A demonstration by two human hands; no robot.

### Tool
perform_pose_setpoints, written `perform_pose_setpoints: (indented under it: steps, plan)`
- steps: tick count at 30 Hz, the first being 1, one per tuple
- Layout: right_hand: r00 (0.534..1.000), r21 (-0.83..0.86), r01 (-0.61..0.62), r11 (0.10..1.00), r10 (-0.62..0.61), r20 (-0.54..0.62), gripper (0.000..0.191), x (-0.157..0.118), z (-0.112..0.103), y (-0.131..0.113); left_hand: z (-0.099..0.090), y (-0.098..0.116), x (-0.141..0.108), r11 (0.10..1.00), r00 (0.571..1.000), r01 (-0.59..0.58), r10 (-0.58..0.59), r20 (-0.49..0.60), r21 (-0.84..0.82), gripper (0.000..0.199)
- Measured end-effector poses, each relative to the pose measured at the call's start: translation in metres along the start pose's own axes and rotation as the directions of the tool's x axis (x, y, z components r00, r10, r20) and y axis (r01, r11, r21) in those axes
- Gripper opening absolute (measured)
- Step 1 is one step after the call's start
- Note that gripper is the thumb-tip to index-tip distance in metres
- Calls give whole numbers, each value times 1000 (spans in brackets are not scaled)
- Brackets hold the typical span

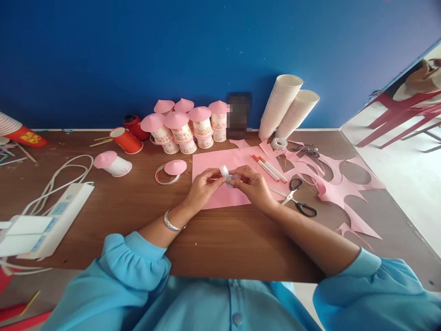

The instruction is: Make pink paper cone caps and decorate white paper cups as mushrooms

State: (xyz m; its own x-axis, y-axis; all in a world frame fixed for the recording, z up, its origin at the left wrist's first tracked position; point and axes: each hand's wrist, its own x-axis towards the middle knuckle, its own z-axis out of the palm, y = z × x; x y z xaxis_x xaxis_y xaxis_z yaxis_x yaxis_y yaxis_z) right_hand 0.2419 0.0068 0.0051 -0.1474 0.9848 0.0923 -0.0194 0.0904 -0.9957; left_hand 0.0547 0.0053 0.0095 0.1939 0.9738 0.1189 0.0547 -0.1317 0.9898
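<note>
The white-ended tube (224, 171) is above the pink sheet (206, 161), grasped by the fingers of the left hand (206, 186) and right hand (254, 185). The step seems to be handling it; the next move likely calls for a steady grip. Markers (266, 168) lie at three o'clock, scissors (288, 197) at four.
</note>
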Motion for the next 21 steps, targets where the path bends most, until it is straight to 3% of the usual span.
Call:
perform_pose_setpoints:
  steps: [3,5,10,14,21]
  plan:
    - [1000,-4,-1,1000,1,-18,38,2,-3,1,-3,1,-1,994,1000,14,-15,-15,-111,34]
    - [998,104,-53,993,55,-12,41,4,-9,-2,-5,2,-3,991,999,6,-1,33,-136,33]
    - [985,309,-163,937,170,6,42,6,-20,-12,-6,2,-6,984,989,-140,133,65,110,29]
    - [979,319,-203,926,187,79,36,5,-23,-13,-7,2,-6,959,983,-180,169,68,219,25]
    - [984,251,-157,955,131,117,35,4,-22,-5,-7,2,-6,928,977,-210,191,91,306,18]
